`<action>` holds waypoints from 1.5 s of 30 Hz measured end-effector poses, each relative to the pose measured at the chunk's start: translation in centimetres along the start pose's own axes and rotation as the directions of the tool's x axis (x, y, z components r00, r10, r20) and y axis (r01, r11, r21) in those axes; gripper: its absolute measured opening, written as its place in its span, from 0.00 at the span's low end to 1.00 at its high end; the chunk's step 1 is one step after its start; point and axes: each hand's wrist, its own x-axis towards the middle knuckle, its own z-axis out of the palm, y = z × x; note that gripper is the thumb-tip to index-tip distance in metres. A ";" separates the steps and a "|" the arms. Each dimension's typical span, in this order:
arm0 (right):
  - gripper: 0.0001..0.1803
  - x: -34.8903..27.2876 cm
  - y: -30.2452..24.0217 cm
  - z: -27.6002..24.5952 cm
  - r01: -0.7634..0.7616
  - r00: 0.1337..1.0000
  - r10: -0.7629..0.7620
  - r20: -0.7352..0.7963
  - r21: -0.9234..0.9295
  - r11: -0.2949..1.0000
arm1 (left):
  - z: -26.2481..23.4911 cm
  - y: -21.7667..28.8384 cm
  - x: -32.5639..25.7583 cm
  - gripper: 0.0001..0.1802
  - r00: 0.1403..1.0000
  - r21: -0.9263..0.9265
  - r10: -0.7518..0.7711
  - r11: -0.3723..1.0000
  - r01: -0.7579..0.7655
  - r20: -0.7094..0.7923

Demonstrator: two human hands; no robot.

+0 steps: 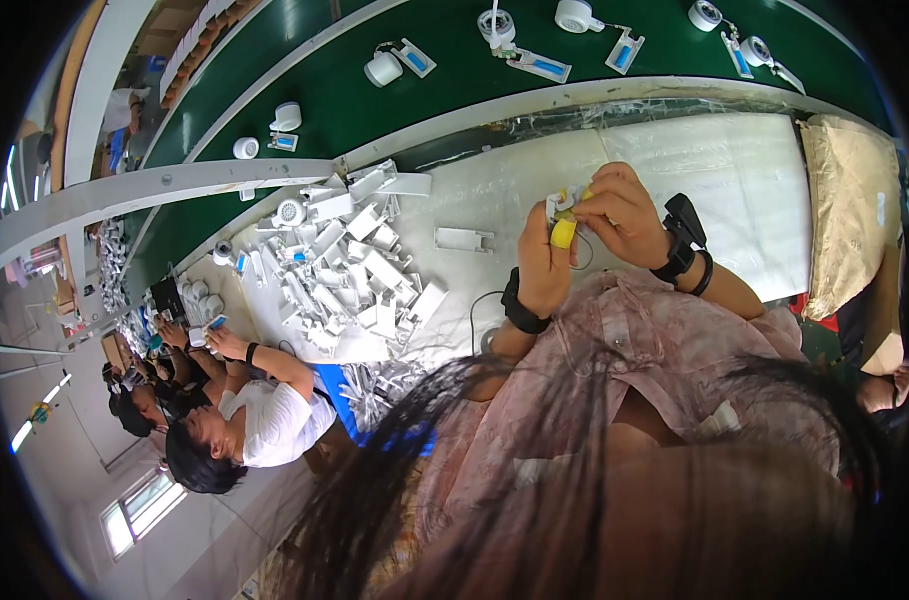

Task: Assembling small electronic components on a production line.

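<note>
Blue labels on the white parts, and one tan bag at my right

Flat white backing cards with a blue rectangular label lie beside the round white parts on the green belt ahead of me; others like it sit further right and. A smaller blue-labelled card lies far left on the belt. At the right end of my white table a crumpled tan bag hangs over the edge. I see no screens or signs.
</note>
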 end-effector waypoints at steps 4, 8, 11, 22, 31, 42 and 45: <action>0.14 0.1 0.0 0.2 0.015 1.000 -0.015 0.006 -0.003 1.000 | 0.0 0.2 0.2 0.10 1.000 0.049 0.008 0.999 -0.006 -0.029; 0.10 0.1 0.4 1.4 0.005 1.000 -0.007 -0.014 -0.074 0.997 | -0.8 0.1 1.1 0.11 0.999 0.159 -0.023 0.987 0.029 -0.040; 0.10 2.5 2.8 1.2 -0.054 0.962 0.053 0.269 -0.003 0.999 | -3.2 -1.9 2.9 0.10 0.981 -0.036 -0.196 0.980 0.196 0.005; 0.23 7.9 17.6 6.2 -0.267 0.943 0.314 0.113 -0.308 0.913 | -13.5 -7.2 19.9 0.17 0.969 -0.165 -0.168 0.977 0.139 -0.182; 0.17 4.5 13.7 6.9 -0.226 0.945 0.229 0.235 -0.041 0.973 | -21.5 -9.5 33.8 0.28 0.722 0.662 -0.040 0.366 0.654 -0.691; 0.13 0.8 12.4 4.1 -0.240 0.936 0.232 0.263 0.001 0.971 | -27.0 -9.7 37.5 0.24 0.754 0.428 -0.393 0.644 0.634 -0.526; 0.12 2.2 11.8 3.6 -0.230 0.932 0.225 0.286 -0.015 0.973 | -25.7 -9.1 33.7 0.20 0.884 0.087 -0.306 0.930 0.357 -0.353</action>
